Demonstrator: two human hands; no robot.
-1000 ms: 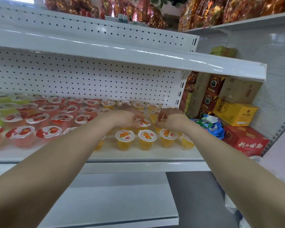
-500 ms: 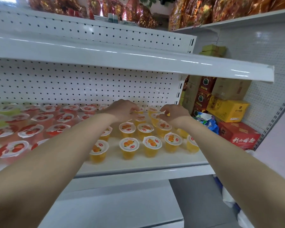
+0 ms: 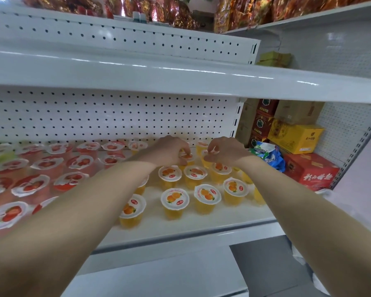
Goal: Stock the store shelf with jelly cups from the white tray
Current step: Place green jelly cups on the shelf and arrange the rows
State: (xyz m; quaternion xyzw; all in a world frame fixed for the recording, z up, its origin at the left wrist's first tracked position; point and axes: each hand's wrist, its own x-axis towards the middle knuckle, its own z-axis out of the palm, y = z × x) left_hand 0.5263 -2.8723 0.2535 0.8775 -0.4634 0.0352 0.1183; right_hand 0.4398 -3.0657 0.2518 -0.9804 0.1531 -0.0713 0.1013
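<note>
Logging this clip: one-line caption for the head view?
Left hand and right hand each hold orange jelly cups at the back of the shelf, red-lidded cups alongside.

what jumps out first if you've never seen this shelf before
Two bare arms reach in: the left hand grips an orange jelly cup near the back of the white shelf, and the right hand is curled beside it. More orange cups stand in rows in front of the hands. Red jelly cups fill the shelf's left part, and a yellow box and a red box sit off to the right.
</note>
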